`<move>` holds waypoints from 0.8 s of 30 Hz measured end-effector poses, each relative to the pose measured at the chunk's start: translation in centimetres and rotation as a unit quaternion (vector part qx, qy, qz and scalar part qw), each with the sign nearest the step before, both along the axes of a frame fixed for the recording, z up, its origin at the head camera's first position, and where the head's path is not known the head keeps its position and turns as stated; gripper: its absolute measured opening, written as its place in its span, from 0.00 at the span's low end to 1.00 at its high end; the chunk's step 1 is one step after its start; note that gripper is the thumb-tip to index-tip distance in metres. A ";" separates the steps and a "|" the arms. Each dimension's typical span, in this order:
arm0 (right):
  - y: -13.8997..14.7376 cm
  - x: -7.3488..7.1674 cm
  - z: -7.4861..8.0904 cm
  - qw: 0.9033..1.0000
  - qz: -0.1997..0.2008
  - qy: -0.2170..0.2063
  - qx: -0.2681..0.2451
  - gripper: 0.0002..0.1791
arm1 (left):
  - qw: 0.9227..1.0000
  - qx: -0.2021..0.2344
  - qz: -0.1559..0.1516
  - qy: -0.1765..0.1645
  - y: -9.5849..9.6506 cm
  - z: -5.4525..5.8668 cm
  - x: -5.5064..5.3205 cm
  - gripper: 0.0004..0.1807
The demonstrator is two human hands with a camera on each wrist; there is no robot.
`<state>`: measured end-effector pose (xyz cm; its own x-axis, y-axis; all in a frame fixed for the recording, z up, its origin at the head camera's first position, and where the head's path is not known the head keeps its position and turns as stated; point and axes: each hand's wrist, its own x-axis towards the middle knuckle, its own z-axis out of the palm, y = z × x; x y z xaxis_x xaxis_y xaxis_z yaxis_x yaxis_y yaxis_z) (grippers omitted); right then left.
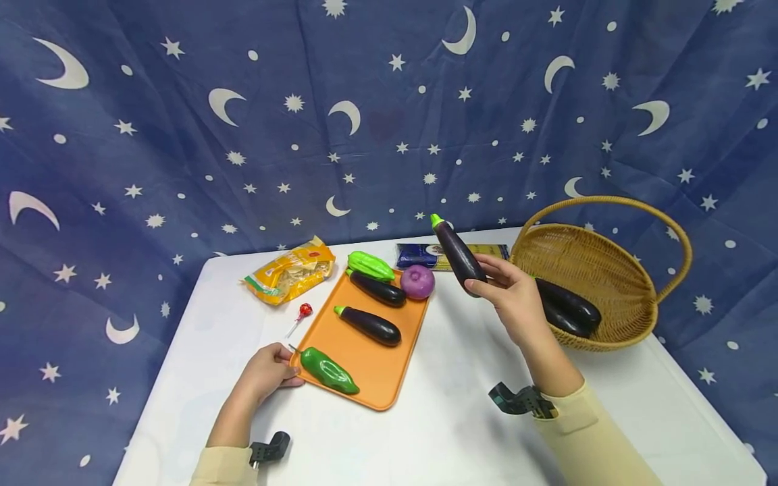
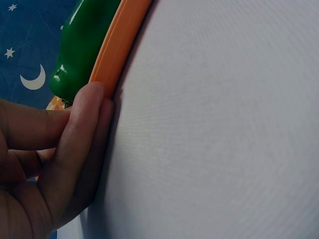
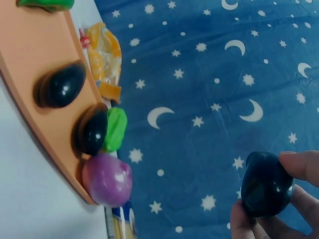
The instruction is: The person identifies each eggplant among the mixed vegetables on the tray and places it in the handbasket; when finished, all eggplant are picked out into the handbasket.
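My right hand grips an eggplant by its thick end, held up between the tray and the basket, green cap pointing up and away. Its rounded dark end faces the right wrist camera. My left hand pinches the near left corner of the orange tray; in the left wrist view its fingertips lie at the tray's rim. On the tray lie a green pepper close to that hand, two eggplants, a bright green ridged vegetable and a purple onion at the far end.
A wicker basket with a tall handle stands at the right, eggplants inside it. Left of the tray lie an orange and yellow bag and a red lollipop. A blue and yellow packet lies behind, near the star-patterned curtain.
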<state>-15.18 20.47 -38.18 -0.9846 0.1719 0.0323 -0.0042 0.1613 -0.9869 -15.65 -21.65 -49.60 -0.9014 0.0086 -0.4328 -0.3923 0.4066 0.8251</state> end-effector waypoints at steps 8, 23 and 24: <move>2.3 0.6 0.6 0.999 -0.042 -0.012 0.015 0.34 | 1.000 -0.001 0.000 0.000 0.0 0.0 0.0 0.12; 6.3 1.7 0.6 0.995 -0.083 0.024 -0.044 0.33 | 1.000 -0.001 0.005 -0.003 0.0 -0.4 0.0 0.13; 6.6 1.8 0.5 0.995 -0.086 0.024 -0.048 0.33 | 1.000 -0.001 0.006 -0.003 0.0 -0.4 0.0 0.13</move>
<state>-13.37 27.04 -37.65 -0.9377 0.3431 0.0545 -0.0326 0.0691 -0.9971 -15.70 -21.64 -49.98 -0.8987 -0.0034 -0.4386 -0.4024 0.4039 0.8215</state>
